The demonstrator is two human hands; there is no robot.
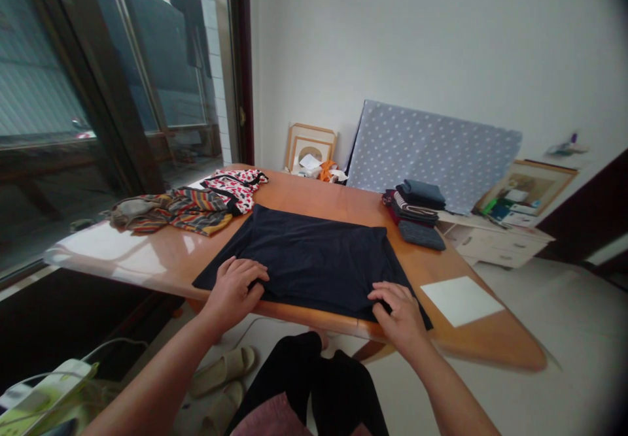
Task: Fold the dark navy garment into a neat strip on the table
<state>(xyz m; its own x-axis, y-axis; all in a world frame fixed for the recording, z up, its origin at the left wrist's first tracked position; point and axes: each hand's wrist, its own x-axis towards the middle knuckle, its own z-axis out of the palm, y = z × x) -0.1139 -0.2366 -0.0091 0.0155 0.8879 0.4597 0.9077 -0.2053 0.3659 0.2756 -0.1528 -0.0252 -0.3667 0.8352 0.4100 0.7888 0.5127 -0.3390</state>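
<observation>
A dark navy garment (314,256) lies spread on the wooden table in front of me, its upper part folded into a rough rectangle with slanted flaps showing at both sides. My left hand (239,290) is at its near left part, fingers curled and pinching the cloth. At the near right part, my right hand (396,308) has its fingers and thumb closed on the cloth as well. The fabric under both palms is hidden.
The wooden table (304,191) carries a patterned striped garment (196,210) and a red-and-white printed one (240,184) at left. A folded clothes stack (417,207) stands back right, near a white sheet (461,300). Slippers (223,370) and a power strip (46,393) are below.
</observation>
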